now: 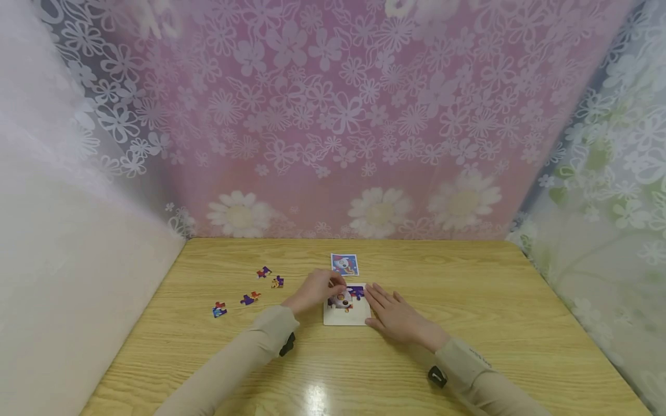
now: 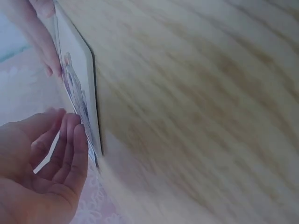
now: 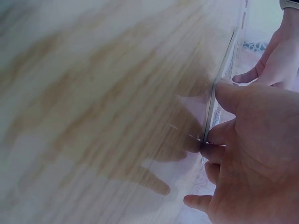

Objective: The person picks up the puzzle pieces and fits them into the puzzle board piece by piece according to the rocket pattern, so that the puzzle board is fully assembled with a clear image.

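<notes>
At frame centre, the left hand [image 1: 318, 290] pinches a purple jigsaw piece [image 1: 356, 291] over the white square puzzle tray [image 1: 347, 315], steadied by the flat, open-fingered right hand [image 1: 396, 316]; pressing a misaligned piece could buckle neighbouring pieces.

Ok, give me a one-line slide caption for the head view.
Left hand fits a piece into the white square puzzle board on the wooden table while the right hand steadies it.

Bright, soft light; glare on table [image 1: 315, 397]; wrist views blurred, head view edges warped.
</notes>
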Action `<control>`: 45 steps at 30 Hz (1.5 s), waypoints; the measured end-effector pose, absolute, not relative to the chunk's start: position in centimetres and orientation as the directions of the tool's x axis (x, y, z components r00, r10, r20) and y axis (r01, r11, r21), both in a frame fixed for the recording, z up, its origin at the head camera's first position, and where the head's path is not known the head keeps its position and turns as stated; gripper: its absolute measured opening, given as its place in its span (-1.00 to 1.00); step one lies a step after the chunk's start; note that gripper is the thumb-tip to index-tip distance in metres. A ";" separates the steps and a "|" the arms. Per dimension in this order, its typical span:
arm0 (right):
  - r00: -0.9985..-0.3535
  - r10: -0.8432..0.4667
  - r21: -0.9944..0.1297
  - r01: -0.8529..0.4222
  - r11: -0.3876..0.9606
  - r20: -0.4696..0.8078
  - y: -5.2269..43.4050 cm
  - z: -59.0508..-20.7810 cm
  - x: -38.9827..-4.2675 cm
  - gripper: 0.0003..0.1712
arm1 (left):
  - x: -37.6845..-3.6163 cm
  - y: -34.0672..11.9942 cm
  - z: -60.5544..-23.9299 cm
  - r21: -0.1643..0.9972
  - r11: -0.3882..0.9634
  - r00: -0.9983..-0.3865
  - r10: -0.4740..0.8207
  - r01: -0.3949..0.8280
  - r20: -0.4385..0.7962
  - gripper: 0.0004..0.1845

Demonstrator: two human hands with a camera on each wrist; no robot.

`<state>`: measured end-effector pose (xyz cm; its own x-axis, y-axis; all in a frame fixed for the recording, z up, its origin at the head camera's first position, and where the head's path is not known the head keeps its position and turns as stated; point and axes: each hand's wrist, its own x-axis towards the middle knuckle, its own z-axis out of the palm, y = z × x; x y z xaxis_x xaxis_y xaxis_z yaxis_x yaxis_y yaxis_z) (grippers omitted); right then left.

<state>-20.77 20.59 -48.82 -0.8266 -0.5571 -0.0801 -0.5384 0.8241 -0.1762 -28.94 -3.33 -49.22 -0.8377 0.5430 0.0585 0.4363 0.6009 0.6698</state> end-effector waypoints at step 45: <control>-0.833 -0.543 -0.179 -0.521 0.834 -0.108 20.5 -48.4 -20.5 -0.22 | -30.9 -19.5 -47.3 0.678 0.727 -0.993 0.112 0.111 0.043 -0.74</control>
<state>-20.52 20.46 -48.43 -0.8326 -0.5431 -0.1083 -0.5210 0.8345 -0.1794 -30.92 -19.47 -47.32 -0.9928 0.1118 0.0425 0.1108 0.7266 0.6780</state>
